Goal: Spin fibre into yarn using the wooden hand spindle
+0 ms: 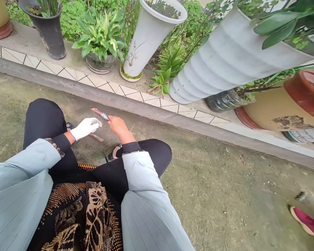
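My right hand (117, 125), bare, is closed round a short tool (101, 113) with a reddish end and a silvery, wire-like band. The tool points up and left from my fist, and the part inside the hand is hidden. Just left of it is my left hand (84, 128), in a white glove, its fingers curled together near the tool but apart from it. Whatever they hold, if anything, is hidden. Below the glove a thin brown wooden piece (97, 138) shows; I cannot tell whether it lies on the ground or touches the hand.
Beyond my knees runs a low tiled ledge (125, 91). Along it stand a black pot (51, 35), a tall white pot (149, 38), a large ribbed white planter (214, 59) and a tan pot (279, 104). Another person's red shoe (308, 221) is at lower right.
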Action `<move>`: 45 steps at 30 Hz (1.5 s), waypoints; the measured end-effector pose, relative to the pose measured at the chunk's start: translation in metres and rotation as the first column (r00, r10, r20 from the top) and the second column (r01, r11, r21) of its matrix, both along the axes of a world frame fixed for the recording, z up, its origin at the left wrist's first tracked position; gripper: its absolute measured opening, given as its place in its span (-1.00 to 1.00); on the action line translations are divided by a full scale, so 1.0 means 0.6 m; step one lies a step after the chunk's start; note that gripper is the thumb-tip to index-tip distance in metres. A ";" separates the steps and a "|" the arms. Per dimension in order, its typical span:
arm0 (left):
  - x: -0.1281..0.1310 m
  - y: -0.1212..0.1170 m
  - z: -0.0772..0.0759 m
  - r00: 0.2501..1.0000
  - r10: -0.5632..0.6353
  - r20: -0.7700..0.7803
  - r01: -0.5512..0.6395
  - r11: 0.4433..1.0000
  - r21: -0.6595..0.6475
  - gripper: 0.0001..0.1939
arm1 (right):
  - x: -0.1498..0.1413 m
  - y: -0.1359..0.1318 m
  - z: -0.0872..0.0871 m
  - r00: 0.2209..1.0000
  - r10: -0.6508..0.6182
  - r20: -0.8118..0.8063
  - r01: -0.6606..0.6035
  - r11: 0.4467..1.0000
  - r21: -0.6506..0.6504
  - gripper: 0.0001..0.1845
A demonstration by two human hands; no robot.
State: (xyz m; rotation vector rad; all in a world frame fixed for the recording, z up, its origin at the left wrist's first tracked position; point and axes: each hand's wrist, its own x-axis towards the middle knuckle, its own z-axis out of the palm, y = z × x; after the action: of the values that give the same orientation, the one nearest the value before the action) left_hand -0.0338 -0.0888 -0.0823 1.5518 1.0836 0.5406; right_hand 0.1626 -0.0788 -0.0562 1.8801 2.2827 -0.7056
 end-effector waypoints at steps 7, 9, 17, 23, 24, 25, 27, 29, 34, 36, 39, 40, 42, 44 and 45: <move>-0.022 0.016 0.011 0.830 -0.280 -0.483 0.413 0.890 0.194 -0.71 | 0.010 -0.011 0.018 0.975 0.217 -0.052 -0.218 0.881 -0.420 -0.78; -0.024 0.020 0.016 0.807 -0.349 -0.476 0.472 0.866 0.166 -0.71 | 0.014 -0.014 0.021 0.975 0.173 -0.142 -0.223 0.821 -0.525 -0.75; -0.027 0.024 0.014 0.928 -0.374 -0.012 0.371 0.924 -0.095 -0.69 | 0.046 -0.013 0.046 0.814 -0.019 -0.581 -0.410 0.690 -0.597 -0.63; -0.015 0.016 -0.021 0.908 -0.049 0.417 0.167 0.954 -0.251 -0.58 | 0.086 -0.022 0.082 0.402 -0.202 -0.893 -0.057 0.968 -0.244 -0.46; -0.014 0.016 -0.023 0.906 -0.035 0.422 0.162 0.949 -0.269 -0.60 | 0.091 -0.020 0.083 0.326 -0.229 -0.917 0.079 0.973 -0.215 -0.46; -0.014 0.015 -0.023 0.909 -0.029 0.415 0.156 0.948 -0.276 -0.61 | 0.097 -0.016 0.080 0.268 -0.248 -0.931 0.206 0.959 -0.196 -0.48; -0.015 0.014 -0.015 0.921 -0.026 0.388 0.132 0.959 -0.249 -0.64 | 0.106 -0.005 0.069 0.207 -0.293 -0.933 0.401 0.895 -0.192 -0.57; -0.018 0.012 -0.002 0.933 -0.064 0.353 0.146 0.967 -0.210 -0.67 | 0.113 0.007 0.053 0.195 -0.357 -0.914 0.505 0.835 -0.219 -0.67; -0.031 0.010 0.035 0.933 -0.201 0.297 0.276 0.932 -0.237 -0.69 | 0.121 0.024 0.017 0.477 -0.477 -0.738 0.536 0.824 -0.185 -0.85; -0.036 0.010 0.045 0.927 -0.194 0.320 0.285 0.920 -0.269 -0.67 | 0.112 0.024 0.010 0.709 -0.442 -0.550 0.486 0.871 -0.073 -0.84; -0.045 0.013 0.056 0.928 -0.150 0.341 0.247 0.932 -0.264 -0.64 | 0.080 0.019 0.003 0.940 -0.291 -0.178 0.295 0.956 -0.005 -0.79; -0.048 0.015 0.058 0.932 -0.128 0.340 0.220 0.944 -0.247 -0.64 | 0.066 0.016 0.000 0.973 -0.217 -0.083 0.212 0.975 -0.062 -0.76; -0.054 0.021 0.061 0.945 -0.075 0.318 0.145 0.968 -0.203 -0.68 | 0.040 0.009 -0.007 1.000 -0.017 -0.009 0.015 0.969 -0.247 -0.77; -0.059 0.028 0.060 0.967 -0.029 0.252 0.071 0.985 -0.158 -0.73 | 0.022 0.001 -0.013 0.987 0.124 -0.106 -0.160 0.865 -0.475 -0.81; -0.061 0.032 0.058 0.980 -0.008 0.200 0.036 0.990 -0.133 -0.76 | 0.017 -0.003 -0.014 0.967 0.157 -0.201 -0.247 0.777 -0.580 -0.81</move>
State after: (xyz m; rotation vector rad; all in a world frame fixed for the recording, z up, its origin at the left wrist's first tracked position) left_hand -0.0704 -0.0697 -0.0477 1.3586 0.9296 0.5819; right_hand 0.1729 -0.0808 -0.0644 1.2966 1.9450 -1.3689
